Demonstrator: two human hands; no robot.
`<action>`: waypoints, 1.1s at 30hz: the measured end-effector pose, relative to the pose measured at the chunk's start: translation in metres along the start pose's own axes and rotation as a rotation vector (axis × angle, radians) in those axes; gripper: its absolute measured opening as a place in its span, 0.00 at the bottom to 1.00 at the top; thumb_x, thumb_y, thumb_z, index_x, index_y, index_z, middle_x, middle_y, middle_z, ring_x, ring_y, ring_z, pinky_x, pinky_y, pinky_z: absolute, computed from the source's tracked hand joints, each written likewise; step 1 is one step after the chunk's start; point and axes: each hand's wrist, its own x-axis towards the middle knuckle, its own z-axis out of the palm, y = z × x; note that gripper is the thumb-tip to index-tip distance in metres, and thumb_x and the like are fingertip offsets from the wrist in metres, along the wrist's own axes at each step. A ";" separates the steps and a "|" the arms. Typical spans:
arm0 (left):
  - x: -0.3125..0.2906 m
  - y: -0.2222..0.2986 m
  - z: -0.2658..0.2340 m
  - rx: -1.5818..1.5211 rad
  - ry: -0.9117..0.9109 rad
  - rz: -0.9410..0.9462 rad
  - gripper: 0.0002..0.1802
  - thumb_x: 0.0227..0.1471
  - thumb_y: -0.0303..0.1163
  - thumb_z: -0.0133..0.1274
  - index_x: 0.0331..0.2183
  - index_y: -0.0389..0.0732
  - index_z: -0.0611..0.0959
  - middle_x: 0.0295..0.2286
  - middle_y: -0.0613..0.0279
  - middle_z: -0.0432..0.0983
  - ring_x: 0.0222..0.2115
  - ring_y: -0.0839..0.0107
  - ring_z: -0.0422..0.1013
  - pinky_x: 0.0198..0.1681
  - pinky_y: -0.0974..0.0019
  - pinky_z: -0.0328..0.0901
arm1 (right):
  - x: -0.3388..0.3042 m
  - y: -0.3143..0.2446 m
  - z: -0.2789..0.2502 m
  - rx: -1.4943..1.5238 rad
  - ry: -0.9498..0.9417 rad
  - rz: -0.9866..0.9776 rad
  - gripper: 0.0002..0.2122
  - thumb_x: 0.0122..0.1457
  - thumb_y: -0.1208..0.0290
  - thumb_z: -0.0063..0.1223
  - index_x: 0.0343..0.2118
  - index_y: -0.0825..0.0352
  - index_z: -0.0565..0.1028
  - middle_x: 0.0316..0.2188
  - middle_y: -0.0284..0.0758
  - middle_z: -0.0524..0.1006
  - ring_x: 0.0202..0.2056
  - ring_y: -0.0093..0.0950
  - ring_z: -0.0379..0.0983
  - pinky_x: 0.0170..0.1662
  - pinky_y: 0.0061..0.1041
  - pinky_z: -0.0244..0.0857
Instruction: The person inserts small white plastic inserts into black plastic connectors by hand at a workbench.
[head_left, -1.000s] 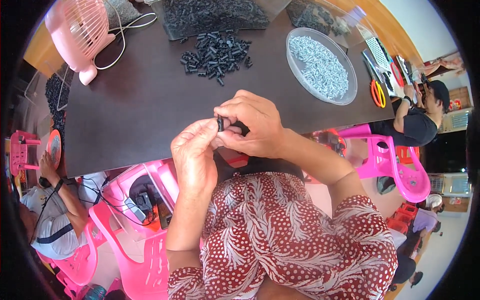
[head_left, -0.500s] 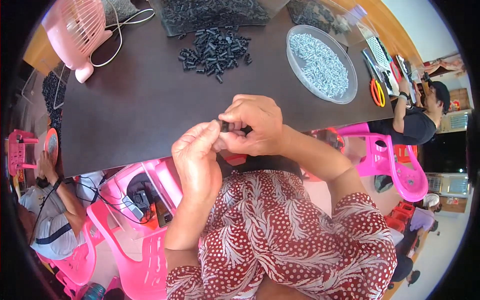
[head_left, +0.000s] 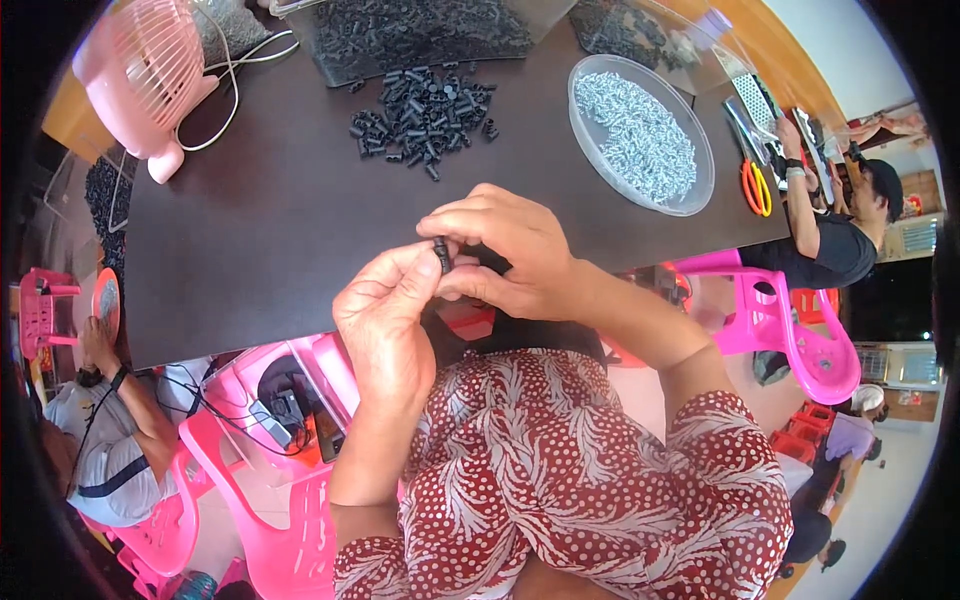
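Handling note: 1 black piece (head_left: 444, 258)

My left hand (head_left: 388, 305) pinches it with thumb and fingers; my right hand (head_left: 515, 245) curls around its other side, gripping or not, I cannot tell. Judged light, stiff, hardly fragile; ridged sides should resist slipping, so pinch there. Fingers partly cover it; ends hard to make out. Pile of black parts (head_left: 425, 115) lies beyond both hands.

Your dark brown worktop (head_left: 250, 250) carries a loose heap of small black parts (head_left: 425, 118) — just your side of a clear bin (head_left: 548, 25). On your right lie a round tub (head_left: 598, 153) of silvery pieces and scissors (head_left: 757, 188); a pink fan (head_left: 145, 90) stands left.
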 end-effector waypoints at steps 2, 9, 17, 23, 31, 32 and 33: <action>0.001 -0.002 -0.003 0.022 -0.006 0.014 0.07 0.49 0.24 0.52 0.29 0.29 0.79 0.24 0.56 0.76 0.22 0.74 0.69 0.30 0.72 0.64 | -0.004 0.002 0.001 0.011 0.012 0.045 0.18 0.43 0.70 0.62 0.36 0.72 0.73 0.30 0.40 0.75 0.24 0.30 0.69 0.27 0.24 0.63; 0.002 -0.003 -0.010 0.046 -0.048 -0.014 0.09 0.47 0.27 0.53 0.28 0.28 0.79 0.25 0.55 0.76 0.23 0.70 0.70 0.29 0.70 0.64 | -0.003 0.003 0.005 0.017 0.022 -0.025 0.17 0.43 0.74 0.61 0.37 0.72 0.72 0.26 0.39 0.74 0.22 0.29 0.68 0.25 0.24 0.62; 0.005 -0.004 -0.008 0.023 -0.018 -0.069 0.07 0.46 0.26 0.53 0.27 0.30 0.78 0.22 0.58 0.75 0.20 0.72 0.69 0.27 0.71 0.63 | -0.006 0.010 0.004 -0.079 0.034 -0.145 0.17 0.41 0.75 0.62 0.35 0.74 0.71 0.22 0.38 0.72 0.19 0.30 0.67 0.21 0.24 0.60; 0.011 -0.008 -0.006 0.003 -0.053 -0.105 0.07 0.45 0.25 0.53 0.26 0.30 0.78 0.21 0.59 0.75 0.19 0.72 0.69 0.25 0.72 0.62 | -0.007 0.014 -0.001 -0.208 0.072 -0.238 0.16 0.38 0.74 0.63 0.31 0.74 0.72 0.21 0.38 0.72 0.18 0.31 0.66 0.20 0.25 0.60; 0.010 -0.011 0.003 0.250 0.006 -0.005 0.13 0.51 0.31 0.50 0.32 0.28 0.79 0.24 0.51 0.77 0.20 0.70 0.72 0.26 0.74 0.63 | 0.000 0.014 -0.041 -0.416 0.072 -0.018 0.16 0.41 0.69 0.62 0.34 0.70 0.73 0.23 0.37 0.73 0.21 0.32 0.67 0.23 0.28 0.61; 0.010 -0.012 0.002 0.244 -0.017 0.005 0.13 0.51 0.31 0.50 0.32 0.28 0.79 0.24 0.51 0.77 0.20 0.70 0.72 0.26 0.74 0.63 | 0.004 0.020 -0.055 -0.511 0.123 -0.022 0.16 0.42 0.66 0.62 0.34 0.67 0.74 0.25 0.36 0.74 0.21 0.33 0.66 0.25 0.28 0.61; 0.011 -0.013 -0.004 0.292 -0.018 0.051 0.13 0.52 0.32 0.50 0.32 0.30 0.79 0.25 0.51 0.77 0.20 0.70 0.72 0.25 0.73 0.62 | 0.013 0.019 -0.072 -0.638 0.146 0.062 0.15 0.42 0.66 0.62 0.33 0.65 0.74 0.27 0.34 0.74 0.22 0.33 0.68 0.26 0.28 0.62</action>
